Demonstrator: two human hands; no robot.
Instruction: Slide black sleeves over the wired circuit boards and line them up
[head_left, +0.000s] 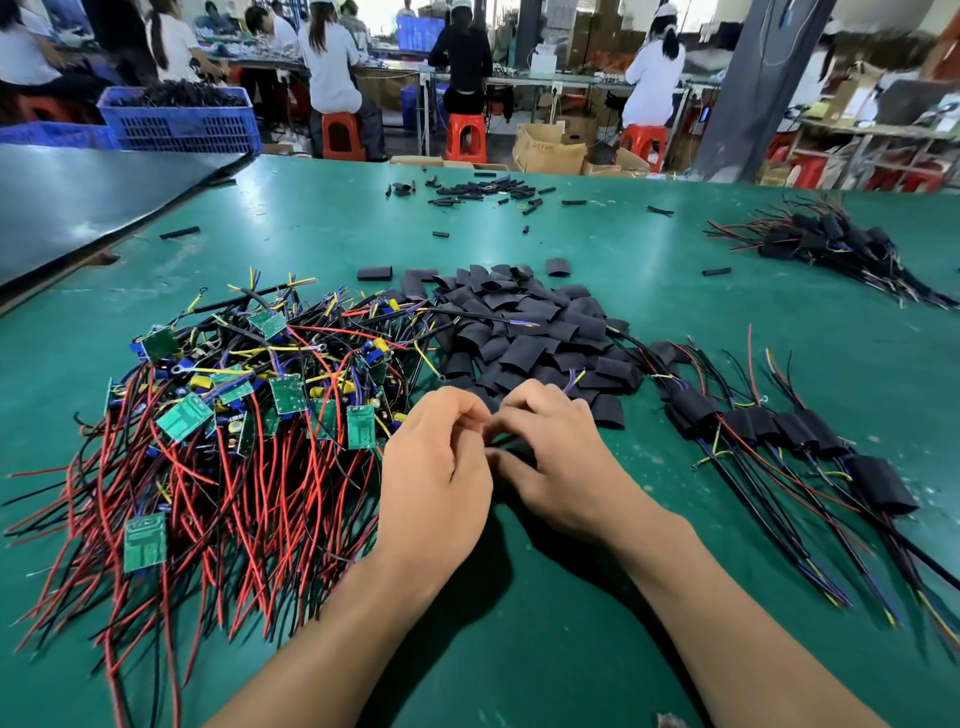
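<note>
My left hand (436, 467) and my right hand (550, 457) meet at the table's centre, fingers curled around a black sleeve (511, 447) that shows only partly between them; what is inside it is hidden. A tangled heap of green circuit boards with red and black wires (234, 415) lies to the left. Behind my hands sits a pile of loose black sleeves (524, 332). To the right, several sleeved boards (779, 431) lie in a row with their wires trailing toward me.
The green table (571, 649) carries another bundle of sleeved boards (831, 244) at the far right and thin black tube pieces (483, 192) at the back. A dark panel (78, 208) lies at the far left. People sit on red stools beyond the table.
</note>
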